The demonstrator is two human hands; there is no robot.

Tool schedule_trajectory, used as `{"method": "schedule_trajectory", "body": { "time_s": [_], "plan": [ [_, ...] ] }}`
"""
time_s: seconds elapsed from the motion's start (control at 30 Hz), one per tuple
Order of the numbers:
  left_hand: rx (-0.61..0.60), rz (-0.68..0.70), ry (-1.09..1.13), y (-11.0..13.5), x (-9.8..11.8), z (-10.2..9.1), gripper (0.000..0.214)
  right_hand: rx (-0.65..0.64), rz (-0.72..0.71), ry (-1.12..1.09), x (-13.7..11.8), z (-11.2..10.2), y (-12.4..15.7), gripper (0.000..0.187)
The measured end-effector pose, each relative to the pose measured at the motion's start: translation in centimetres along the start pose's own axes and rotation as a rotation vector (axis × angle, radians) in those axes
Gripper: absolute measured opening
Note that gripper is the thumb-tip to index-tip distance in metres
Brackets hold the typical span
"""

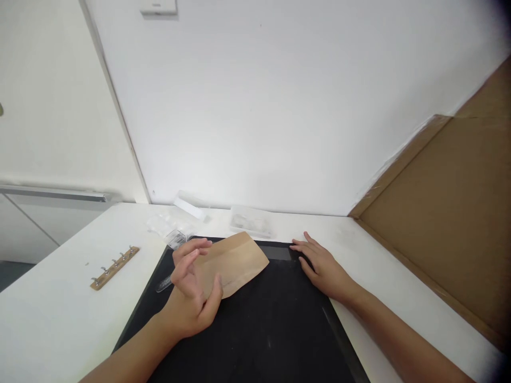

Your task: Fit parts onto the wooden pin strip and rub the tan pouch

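Note:
My left hand [194, 298] is over the left part of the black mat [263, 330], its fingers bent and the thumb apart, with nothing gripped that I can see. Behind it a brown paper piece [235, 260], perhaps a kraft envelope, lies on the mat; the hand covers its left end. Whether hand and paper touch, I cannot tell. A clear plastic strip [163, 283] shows just left of this hand. At the mat's far right corner rests my right hand [323, 268], fingers spread, nearest a dark grey strip [275, 252] along the far edge.
On the white table [59, 319], a wooden hook rail [115, 267] lies at the left. Clear plastic packaging [167, 222], a white box-like piece [190, 206] and a translucent case [250, 221] stand by the wall. A cardboard sheet [443, 213] leans at the right.

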State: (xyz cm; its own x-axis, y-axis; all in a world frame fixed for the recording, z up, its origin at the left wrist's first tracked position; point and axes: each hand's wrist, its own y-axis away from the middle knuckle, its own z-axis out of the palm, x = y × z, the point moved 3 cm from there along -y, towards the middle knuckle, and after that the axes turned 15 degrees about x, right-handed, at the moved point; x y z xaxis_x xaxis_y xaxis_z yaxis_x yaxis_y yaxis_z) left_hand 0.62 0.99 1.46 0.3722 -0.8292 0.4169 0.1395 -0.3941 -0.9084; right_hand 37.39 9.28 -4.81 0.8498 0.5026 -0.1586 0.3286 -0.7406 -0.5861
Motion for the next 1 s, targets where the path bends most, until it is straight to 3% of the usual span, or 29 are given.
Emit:
{"method": "schedule_trajectory", "body": {
  "time_s": [0.33,0.57,0.7,0.83,0.9,1.0],
  "plan": [
    [0.067,0.083,-0.192,-0.8,-1.3,-0.6,0.082,-0.039,0.052,0.035,0.1,-0.2,-0.4,0.035],
    [-0.264,0.151,-0.459,-1.1,-1.9,-1.0,0.051,-0.03,0.124,-0.097,0.9,0.4,-0.1,0.037],
    [-0.349,0.19,-0.503,-0.9,-1.1,-0.1,0.042,-0.025,0.137,-0.117,1.2,0.9,0.1,0.039],
    [-0.448,0.339,-0.518,-1.9,0.7,0.0,0.033,-0.019,0.125,-0.124,1.2,0.9,0.2,0.039],
    [-0.363,0.356,-0.579,-3.3,1.3,-1.5,0.033,-0.019,0.119,-0.131,1.1,0.8,0.2,0.038],
    [-0.153,0.211,-0.683,-5.2,1.0,-5.3,0.029,-0.023,0.126,-0.131,0.8,0.5,0.2,0.038]
  ]
}}
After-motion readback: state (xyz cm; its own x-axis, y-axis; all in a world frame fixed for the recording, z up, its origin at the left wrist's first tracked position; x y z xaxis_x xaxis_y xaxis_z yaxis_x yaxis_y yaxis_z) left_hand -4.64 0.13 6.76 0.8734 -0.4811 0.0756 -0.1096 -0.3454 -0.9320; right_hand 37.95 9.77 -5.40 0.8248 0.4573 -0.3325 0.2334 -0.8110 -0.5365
